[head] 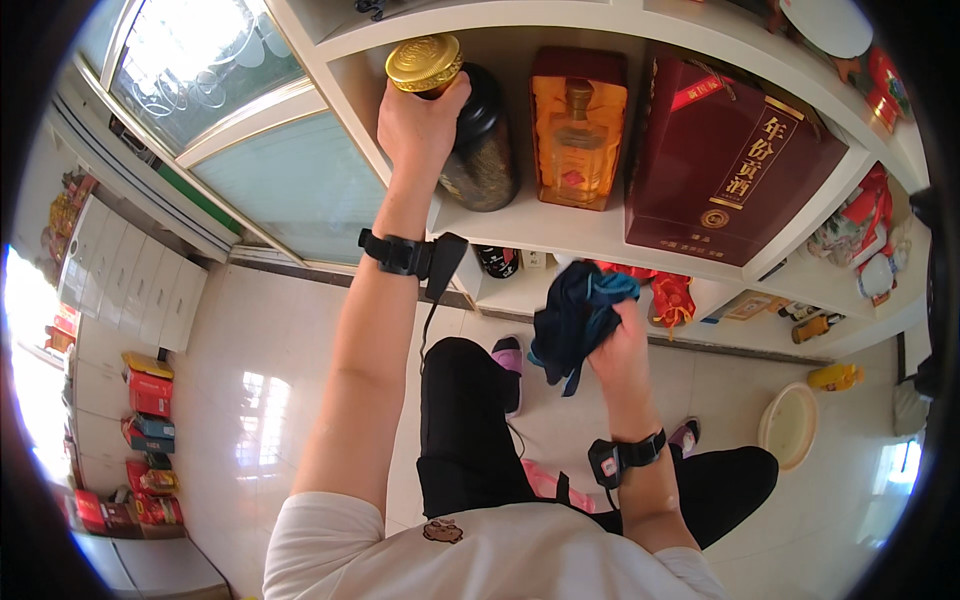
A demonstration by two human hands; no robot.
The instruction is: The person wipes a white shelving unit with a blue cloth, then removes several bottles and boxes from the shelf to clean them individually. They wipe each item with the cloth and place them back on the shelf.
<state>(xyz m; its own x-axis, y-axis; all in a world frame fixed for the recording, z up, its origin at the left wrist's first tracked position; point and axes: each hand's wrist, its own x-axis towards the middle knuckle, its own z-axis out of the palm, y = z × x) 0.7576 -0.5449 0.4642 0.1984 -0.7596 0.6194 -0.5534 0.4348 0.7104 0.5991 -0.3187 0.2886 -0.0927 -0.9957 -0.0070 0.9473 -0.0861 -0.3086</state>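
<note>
At the left end of the shelf, my left hand [420, 124] grips just below an embossed gold lid [424, 61]. Most of what is under that lid is hidden by the hand. Right beside it stands a black jar with a patterned body [484, 161]; whether lid and jar belong together I cannot tell. Lower down, in front of the shelf unit, my right hand [621, 345] holds a bunched dark blue cloth [574, 322] with lighter blue edges. Both wrists wear black straps with small devices.
On the same white shelf [525, 225] stand a boxed amber glass bottle [579, 142] and a large maroon liquor box [735, 161]. Red fabric pouches [670, 298] and bottles [814, 326] fill lower shelves. A plastic basin [789, 426] and yellow bottle [835, 377] are on the floor. Left is a glazed door [289, 180].
</note>
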